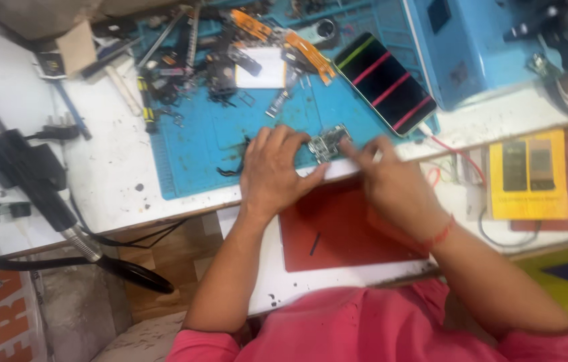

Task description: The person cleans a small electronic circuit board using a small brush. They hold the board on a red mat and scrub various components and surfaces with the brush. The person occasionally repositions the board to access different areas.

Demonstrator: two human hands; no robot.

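A small silver and green circuit board (327, 143) lies at the front edge of the blue work mat (197, 144). My left hand (274, 171) rests palm down beside it, fingertips pressing on the board's left side. My right hand (388, 177) comes in from the right, its fingers pinched against the board's right edge; a thin pale tool may sit between them, too blurred to tell. A red thread circles my right wrist. Below both hands a red mat (337, 234) lies on a lower white shelf.
A phone (386, 84) with red and green stripes on its screen lies at the mat's right. Loose phone parts, flex cables and tools (230, 50) crowd the mat's far side. A blue machine (485, 47) stands at right, a yellow box (528, 175) beside it, a black hot-air handle (26, 177) at left.
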